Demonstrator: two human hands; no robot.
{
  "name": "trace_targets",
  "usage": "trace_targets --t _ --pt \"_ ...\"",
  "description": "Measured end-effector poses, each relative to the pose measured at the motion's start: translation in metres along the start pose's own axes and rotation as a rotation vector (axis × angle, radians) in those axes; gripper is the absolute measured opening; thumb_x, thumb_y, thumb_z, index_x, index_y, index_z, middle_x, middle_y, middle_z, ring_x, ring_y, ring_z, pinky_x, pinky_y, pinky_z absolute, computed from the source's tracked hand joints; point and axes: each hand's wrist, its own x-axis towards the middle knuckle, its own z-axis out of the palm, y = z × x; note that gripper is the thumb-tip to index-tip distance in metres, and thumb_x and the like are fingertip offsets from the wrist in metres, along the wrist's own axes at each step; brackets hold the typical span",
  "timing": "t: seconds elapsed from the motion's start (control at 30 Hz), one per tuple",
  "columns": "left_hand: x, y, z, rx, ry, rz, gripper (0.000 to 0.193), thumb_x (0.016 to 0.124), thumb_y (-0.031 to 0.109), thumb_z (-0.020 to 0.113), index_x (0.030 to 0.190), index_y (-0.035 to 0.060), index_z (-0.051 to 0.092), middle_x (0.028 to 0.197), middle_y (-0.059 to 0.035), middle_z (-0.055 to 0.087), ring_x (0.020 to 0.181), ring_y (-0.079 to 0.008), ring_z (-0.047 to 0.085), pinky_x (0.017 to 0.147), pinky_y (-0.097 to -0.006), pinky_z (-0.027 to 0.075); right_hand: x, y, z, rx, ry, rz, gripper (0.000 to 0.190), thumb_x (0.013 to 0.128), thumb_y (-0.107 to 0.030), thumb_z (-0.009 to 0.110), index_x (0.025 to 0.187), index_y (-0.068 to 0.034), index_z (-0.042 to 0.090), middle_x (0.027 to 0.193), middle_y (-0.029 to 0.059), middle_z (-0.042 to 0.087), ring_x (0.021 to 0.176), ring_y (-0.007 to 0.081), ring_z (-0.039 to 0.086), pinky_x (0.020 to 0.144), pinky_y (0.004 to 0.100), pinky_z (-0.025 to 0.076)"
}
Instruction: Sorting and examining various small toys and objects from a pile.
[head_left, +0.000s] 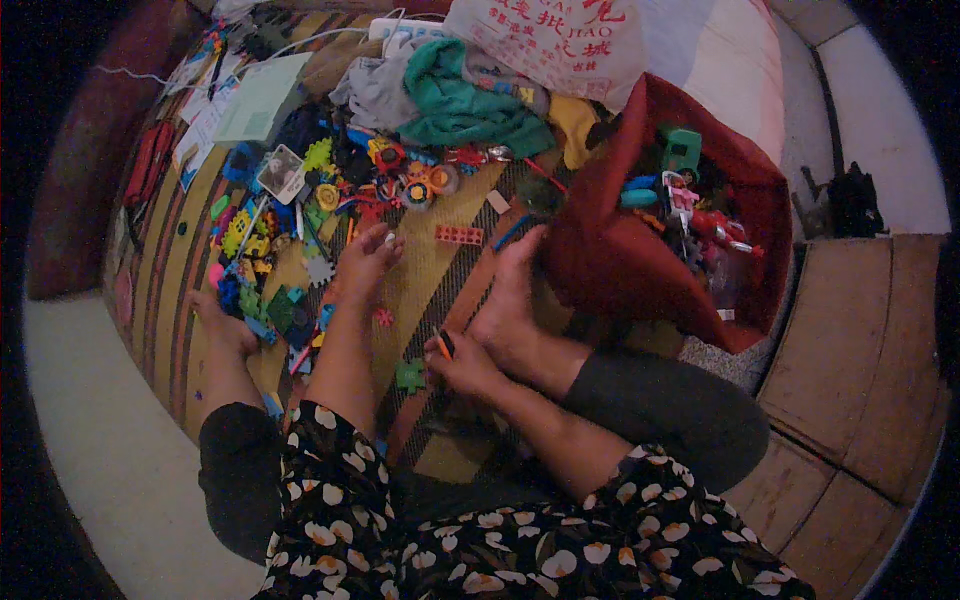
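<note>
My left hand (367, 262) is raised over the right edge of a pile of small plastic toys (259, 232), its fingers curled around a small white piece (389, 238). In my right hand (461, 361), beside my bare foot, is a small orange and black object (446, 344) with a thin tip; its kind is unclear. A green puzzle-like plastic piece (410, 376) lies just left of that hand. A red studded building brick (459, 235) rests on the striped mat (427, 289) between the pile and my foot, and a small red piece (384, 316) is nearer to me.
A red fabric container (600, 247) holding toys, among them a green toy vehicle (682, 152), stands at the right. Behind the pile lie a green cloth (465, 101), a printed plastic bag (555, 45) and papers (262, 97). My legs border the mat on both sides.
</note>
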Motion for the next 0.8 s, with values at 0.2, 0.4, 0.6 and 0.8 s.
trace_targets --t 0.2,0.4,0.6,0.8 --pt "-0.016 0.015 0.001 0.24 -0.085 -0.042 0.02 0.08 0.01 0.055 0.096 -0.0009 0.056 0.076 -0.0038 0.055 0.064 -0.0114 0.053 0.059 -0.0245 0.048 0.001 0.001 0.001 -0.028 -0.038 0.04 0.024 0.076 -0.018 0.056 0.094 -0.002 0.052 0.075 0.0063 0.059 0.067 0.0152 0.056 0.063 0.0297 0.046" --pt "-0.042 0.076 0.066 0.055 -0.166 0.03 0.022 0.081 0.02 0.056 0.091 0.0 0.058 0.072 -0.0011 0.053 0.059 -0.0078 0.049 0.053 -0.0233 0.047 -0.004 -0.013 0.005 -0.125 0.048 -0.093 0.026 0.077 -0.019 0.055 0.095 -0.001 0.051 0.077 0.0068 0.057 0.071 0.0174 0.056 0.067 0.0309 0.047" --pt "-0.101 0.171 0.183 -0.072 -0.553 0.235 0.026 0.081 0.02 0.057 0.097 -0.0009 0.057 0.084 -0.0053 0.059 0.068 -0.0088 0.056 0.057 -0.0217 0.047 0.022 0.033 0.002 0.197 0.135 -0.382 0.035 0.081 -0.026 0.05 0.104 0.0 0.048 0.091 0.0137 0.059 0.085 0.0251 0.057 0.078 0.0354 0.044" --pt "-0.047 0.123 0.168 0.391 -0.135 0.657 0.036 0.074 0.015 0.061 0.106 0.003 0.053 0.098 -0.0108 0.059 0.086 -0.0208 0.057 0.075 -0.031 0.045 0.013 0.026 0.018 -0.013 0.249 -0.332 0.038 0.081 -0.028 0.048 0.106 0.0 0.047 0.094 0.018 0.058 0.087 0.0296 0.056 0.078 0.038 0.043"
